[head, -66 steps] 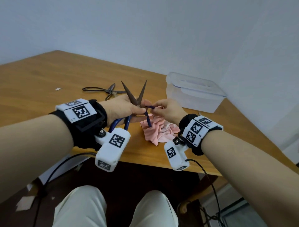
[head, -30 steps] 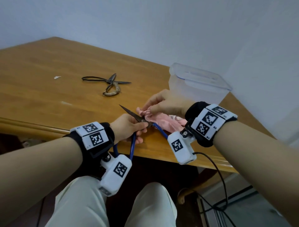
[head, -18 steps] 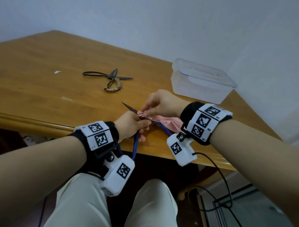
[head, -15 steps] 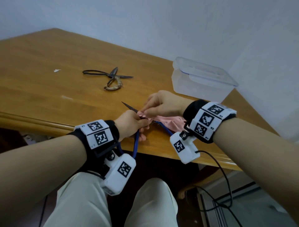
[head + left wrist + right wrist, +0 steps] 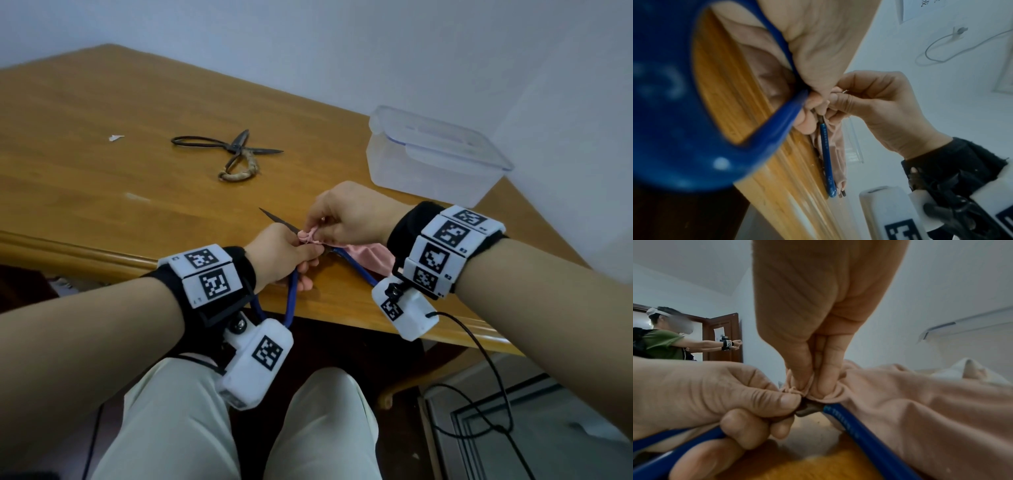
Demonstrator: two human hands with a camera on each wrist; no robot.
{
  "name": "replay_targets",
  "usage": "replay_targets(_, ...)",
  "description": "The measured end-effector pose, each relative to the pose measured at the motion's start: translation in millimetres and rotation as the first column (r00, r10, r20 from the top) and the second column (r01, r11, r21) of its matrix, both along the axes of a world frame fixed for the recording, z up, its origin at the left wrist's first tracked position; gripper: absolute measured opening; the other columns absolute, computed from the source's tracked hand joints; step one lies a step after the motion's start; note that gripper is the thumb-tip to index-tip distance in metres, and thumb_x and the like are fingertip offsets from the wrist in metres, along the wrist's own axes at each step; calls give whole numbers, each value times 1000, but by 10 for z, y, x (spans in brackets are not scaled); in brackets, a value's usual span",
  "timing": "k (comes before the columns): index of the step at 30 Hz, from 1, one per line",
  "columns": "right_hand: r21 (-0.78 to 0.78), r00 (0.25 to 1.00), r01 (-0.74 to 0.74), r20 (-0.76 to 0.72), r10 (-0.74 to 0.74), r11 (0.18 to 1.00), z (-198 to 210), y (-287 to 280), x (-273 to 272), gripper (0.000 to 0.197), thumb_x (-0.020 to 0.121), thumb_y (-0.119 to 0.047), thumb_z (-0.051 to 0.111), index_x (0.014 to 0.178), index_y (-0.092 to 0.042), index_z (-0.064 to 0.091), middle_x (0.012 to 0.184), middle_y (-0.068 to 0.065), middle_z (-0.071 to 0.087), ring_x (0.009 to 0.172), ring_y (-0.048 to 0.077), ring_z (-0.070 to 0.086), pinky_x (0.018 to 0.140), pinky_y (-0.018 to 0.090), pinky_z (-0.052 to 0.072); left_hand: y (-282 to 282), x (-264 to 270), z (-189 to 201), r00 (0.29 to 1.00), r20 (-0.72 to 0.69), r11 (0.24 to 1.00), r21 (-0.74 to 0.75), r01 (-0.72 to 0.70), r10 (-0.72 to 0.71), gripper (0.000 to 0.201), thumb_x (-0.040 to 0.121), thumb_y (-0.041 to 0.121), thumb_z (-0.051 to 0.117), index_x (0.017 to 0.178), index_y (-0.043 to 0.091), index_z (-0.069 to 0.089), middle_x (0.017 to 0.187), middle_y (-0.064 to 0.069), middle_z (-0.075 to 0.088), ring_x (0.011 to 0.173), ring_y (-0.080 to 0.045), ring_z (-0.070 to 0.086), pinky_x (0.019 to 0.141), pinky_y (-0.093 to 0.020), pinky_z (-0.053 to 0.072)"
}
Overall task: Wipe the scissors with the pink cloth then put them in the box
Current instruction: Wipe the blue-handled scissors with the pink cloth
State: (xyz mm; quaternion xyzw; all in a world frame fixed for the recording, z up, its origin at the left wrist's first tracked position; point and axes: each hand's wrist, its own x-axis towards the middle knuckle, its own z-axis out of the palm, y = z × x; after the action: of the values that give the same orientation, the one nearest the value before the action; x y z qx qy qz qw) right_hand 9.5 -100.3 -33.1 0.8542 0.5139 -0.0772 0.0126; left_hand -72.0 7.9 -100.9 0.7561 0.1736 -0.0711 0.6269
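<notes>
Your left hand point(image 5: 279, 255) grips the blue-handled scissors point(image 5: 291, 298) near the pivot, fingers curled round one blue loop, at the near edge of the wooden table point(image 5: 102, 192). One dark blade point(image 5: 274, 219) pokes out to the far left past your knuckles. Your right hand point(image 5: 352, 214) pinches a bunched fold of the pink cloth point(image 5: 368, 255) between thumb and fingertips, pressed against the scissors just beside your left thumb; the rest of the cloth trails right on the table under your right wrist. The clear plastic box point(image 5: 433, 156) stands at the far right, lid on. A second, dark pair of scissors point(image 5: 227, 150) lies farther out, well apart.
</notes>
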Motion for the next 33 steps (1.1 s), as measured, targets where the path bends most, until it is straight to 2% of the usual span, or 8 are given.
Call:
replay_targets(5,5,998,70,0,-70,998,5,15,-41,20,91,-18,57,106,-14,71,100,2,69,90,14,58,78,27,47,-4,-7,2,1000,4,1000,1,0,0,26,94,23,60,77,3,62,47,0,51,40,-12,57,43,-21,52)
replay_targets(14,-13,986,162,37,-161,987,9,97,-96,19,86,-12,55,92,-9,72,83,6,67,77,20,59,64,27,47,-11,-22,21,1000,17,1000,-6,16,-16,26,94,23,60,78,2,62,48,0,51,38,-11,57,43,-21,51)
replay_targets(17,-52,975,220,38,-218,974,36,120,-82,18,84,-12,56,91,-7,73,85,8,69,80,23,63,65,29,53,-11,-20,30,1000,13,1000,-8,25,-25,27,94,23,59,76,3,61,47,1,50,39,-12,57,45,-22,52)
replay_targets(19,-48,960,280,39,-279,959,69,149,-55,19,83,-11,57,91,-4,72,87,12,71,80,25,66,69,36,59,-5,-19,35,1000,18,1000,-8,25,-25,29,94,24,60,75,3,61,48,1,50,40,-12,57,46,-23,52)
replay_targets(20,3,951,309,20,-309,951,79,166,-35,18,84,-13,59,92,-4,73,88,11,71,80,24,66,73,37,59,-1,-15,35,999,24,1000,-12,25,-25,29,94,24,60,75,2,61,48,0,50,40,-13,57,46,-23,52)
replay_targets(24,348,939,339,-185,-291,874,49,240,12,15,87,-19,66,98,-14,74,85,-5,66,81,10,60,77,25,49,0,-28,33,999,41,1000,-18,24,-23,29,95,23,59,76,1,60,54,-4,50,39,-13,56,42,-21,50)
replay_targets(28,323,898,361,-375,-232,875,-70,292,26,17,85,-12,69,102,-13,74,92,-2,71,86,9,65,83,22,51,-5,-36,17,998,65,1000,-15,19,-18,28,96,20,58,77,0,60,54,-4,49,37,-12,55,41,-21,48)
replay_targets(33,246,850,407,-453,-267,879,-143,316,33,22,85,-17,70,107,-12,70,94,-3,66,94,10,61,86,22,46,-3,-22,8,998,69,1000,-20,14,-13,27,96,18,57,76,0,59,53,-5,48,37,-13,55,41,-22,50)
